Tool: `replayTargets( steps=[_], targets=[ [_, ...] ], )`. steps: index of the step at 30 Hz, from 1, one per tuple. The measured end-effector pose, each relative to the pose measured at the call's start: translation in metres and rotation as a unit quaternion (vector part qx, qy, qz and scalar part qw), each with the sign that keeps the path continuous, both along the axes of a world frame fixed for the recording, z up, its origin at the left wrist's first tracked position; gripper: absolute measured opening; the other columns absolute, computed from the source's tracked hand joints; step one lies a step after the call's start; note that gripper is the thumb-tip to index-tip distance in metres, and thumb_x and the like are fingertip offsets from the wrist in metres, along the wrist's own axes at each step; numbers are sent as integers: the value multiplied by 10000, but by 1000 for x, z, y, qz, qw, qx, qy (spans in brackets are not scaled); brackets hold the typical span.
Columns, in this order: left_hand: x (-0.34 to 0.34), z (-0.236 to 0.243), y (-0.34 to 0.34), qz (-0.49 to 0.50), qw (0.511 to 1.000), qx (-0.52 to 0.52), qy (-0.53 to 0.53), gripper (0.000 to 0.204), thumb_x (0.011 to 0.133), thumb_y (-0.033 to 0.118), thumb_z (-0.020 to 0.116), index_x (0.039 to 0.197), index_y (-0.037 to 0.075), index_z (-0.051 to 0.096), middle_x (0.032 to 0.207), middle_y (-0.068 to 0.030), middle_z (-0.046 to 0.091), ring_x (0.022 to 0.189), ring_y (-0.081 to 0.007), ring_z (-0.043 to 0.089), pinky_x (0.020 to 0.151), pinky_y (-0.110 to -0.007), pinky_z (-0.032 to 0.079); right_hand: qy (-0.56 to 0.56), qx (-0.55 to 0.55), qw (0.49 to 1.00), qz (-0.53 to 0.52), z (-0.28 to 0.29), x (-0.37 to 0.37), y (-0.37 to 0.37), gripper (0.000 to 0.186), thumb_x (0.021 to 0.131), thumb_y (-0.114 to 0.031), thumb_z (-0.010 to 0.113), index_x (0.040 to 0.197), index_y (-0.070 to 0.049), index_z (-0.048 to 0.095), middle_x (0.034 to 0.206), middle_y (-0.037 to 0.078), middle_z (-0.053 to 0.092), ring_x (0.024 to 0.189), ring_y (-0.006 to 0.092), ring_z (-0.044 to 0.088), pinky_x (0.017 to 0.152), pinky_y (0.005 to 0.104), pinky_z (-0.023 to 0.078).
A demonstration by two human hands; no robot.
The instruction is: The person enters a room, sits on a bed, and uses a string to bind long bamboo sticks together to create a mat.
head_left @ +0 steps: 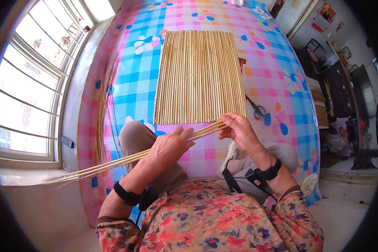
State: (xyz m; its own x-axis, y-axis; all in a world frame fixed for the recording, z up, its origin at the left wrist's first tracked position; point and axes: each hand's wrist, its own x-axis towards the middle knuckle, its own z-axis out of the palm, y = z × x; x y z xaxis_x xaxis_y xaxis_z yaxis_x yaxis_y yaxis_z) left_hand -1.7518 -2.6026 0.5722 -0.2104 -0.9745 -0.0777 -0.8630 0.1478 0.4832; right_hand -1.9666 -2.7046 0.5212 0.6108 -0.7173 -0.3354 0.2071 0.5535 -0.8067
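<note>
A few long straw-coloured stalks (126,158) slant across my lap, their wispy tips out to the left near the window sill. My left hand (171,145) is closed around them partway along. At their thick ends, my right hand (239,131) pinches them between thumb and fingers. Just beyond my hands lies a flat mat of stalks (200,77) laid side by side, with stitching across them. The stalks' thick ends are close to the mat's near edge; whether they touch it I cannot tell.
Dark-handled scissors (259,111) lie right of the mat on the checked, flowered sheet (134,88). Left of it rests a bundle of loose thin stalks (101,113). A dark remote control (67,142) sits on the ledge by the barred window (27,101). My bent knees flank my hands.
</note>
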Motion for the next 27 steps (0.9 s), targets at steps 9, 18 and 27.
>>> replayTargets(
  steps=[9, 18, 27],
  targets=[
    [9, -1, 3, -3, 1000, 21, 18, 333, 801, 192, 583, 1081, 48, 477, 893, -143, 518, 740, -338, 572, 621, -424, 480, 26, -17, 1000, 1, 5, 1, 2, 248, 861, -185, 561, 968, 39, 564, 751, 65, 599, 604, 117, 604, 591, 276, 550],
    [18, -14, 14, 13, 999, -48, -5, 298, 772, 196, 605, 1021, 63, 510, 803, -110, 539, 709, -303, 575, 579, -402, 483, 64, -12, 998, 7, 1, 4, 1, 204, 859, -151, 554, 949, 32, 542, 751, 65, 583, 596, 122, 592, 570, 288, 545],
    [8, -20, 29, -11, 954, -228, -192, 205, 752, 134, 506, 913, 7, 518, 744, -57, 501, 683, -179, 529, 631, -304, 377, 68, -30, 997, -14, -4, 0, 4, 187, 855, -172, 564, 932, -3, 538, 734, 48, 572, 576, 116, 583, 533, 299, 550]
  ],
)
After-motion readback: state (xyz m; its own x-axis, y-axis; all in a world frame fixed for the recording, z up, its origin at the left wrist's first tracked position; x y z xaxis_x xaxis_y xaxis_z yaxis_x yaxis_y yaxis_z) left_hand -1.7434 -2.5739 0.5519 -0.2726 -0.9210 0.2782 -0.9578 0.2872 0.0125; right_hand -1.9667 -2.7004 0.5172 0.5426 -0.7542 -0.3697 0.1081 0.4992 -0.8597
